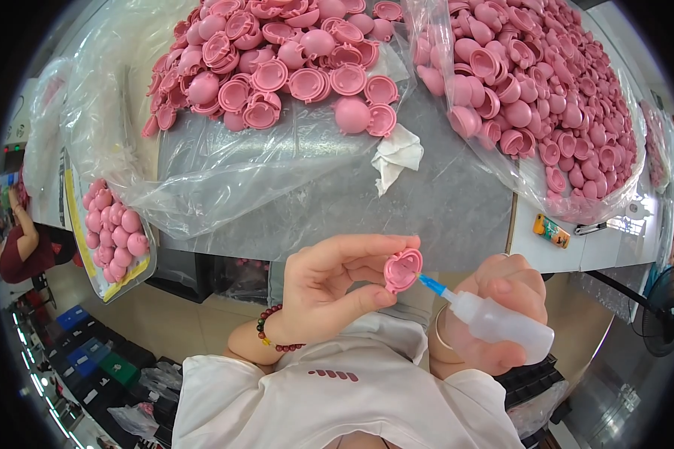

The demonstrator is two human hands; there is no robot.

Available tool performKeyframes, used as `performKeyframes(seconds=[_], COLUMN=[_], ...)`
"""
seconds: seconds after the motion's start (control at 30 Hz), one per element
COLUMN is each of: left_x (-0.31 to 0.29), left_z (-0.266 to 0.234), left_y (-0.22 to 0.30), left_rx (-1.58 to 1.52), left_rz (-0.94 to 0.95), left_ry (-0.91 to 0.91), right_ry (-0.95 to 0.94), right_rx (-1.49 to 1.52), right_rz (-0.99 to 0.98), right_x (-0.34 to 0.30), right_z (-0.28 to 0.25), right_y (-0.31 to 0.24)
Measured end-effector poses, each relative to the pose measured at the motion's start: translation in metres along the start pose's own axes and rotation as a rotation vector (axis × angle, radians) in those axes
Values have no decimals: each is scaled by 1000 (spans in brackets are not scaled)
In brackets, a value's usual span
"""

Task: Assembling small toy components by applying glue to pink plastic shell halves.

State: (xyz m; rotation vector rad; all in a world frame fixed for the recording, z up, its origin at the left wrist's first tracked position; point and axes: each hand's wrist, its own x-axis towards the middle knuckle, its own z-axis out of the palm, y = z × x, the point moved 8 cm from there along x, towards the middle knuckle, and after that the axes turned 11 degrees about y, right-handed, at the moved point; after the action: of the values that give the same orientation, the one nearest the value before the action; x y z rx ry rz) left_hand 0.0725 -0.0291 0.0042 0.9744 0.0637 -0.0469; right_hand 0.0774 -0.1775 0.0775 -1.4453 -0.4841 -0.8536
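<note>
Between the thumb and fingers of my left hand point(326, 280) is a small pink plastic half shell point(403, 271), its hollow side turned toward my right. My right hand point(505, 299) is wrapped round a translucent squeeze bottle point(502, 323) that lies tilted in the grip. The bottle's blue needle tip point(432, 285) points at the rim of the half shell, touching it or very close. Both hands are in front of the table's near edge. Further back on the grey table point(314, 217) lies a heap of pink shell pieces point(277, 67), some cup side up, some dome side up.
A clear plastic bag of many pink pieces point(547, 97) fills the right. At left, a tray point(116, 280) holds pink balls. A crumpled white tissue point(398, 156) and a small orange-green tube point(551, 230) lie on the table. Another person point(26, 247) is at far left; a black fan point(660, 310) stands right.
</note>
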Motion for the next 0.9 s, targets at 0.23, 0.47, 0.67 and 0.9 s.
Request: performKeyframes(seconds=[0.23, 0.47, 0.67, 0.9], left_x=[-2, -4, -2, 1], left_z=[-2, -8, -4, 2], left_y=[3, 14, 5, -15], left_rx=[31, 38, -96, -416], left_rz=[64, 231, 77, -335], left_ry=[-14, 47, -10, 57], right_ry=[22, -39, -60, 34], right_rx=[-64, -49, 126, -397], right_rz=[113, 95, 72, 295], right_x=[0, 2, 1, 14], right_z=[1, 1, 3, -8], right_y=[5, 1, 2, 59])
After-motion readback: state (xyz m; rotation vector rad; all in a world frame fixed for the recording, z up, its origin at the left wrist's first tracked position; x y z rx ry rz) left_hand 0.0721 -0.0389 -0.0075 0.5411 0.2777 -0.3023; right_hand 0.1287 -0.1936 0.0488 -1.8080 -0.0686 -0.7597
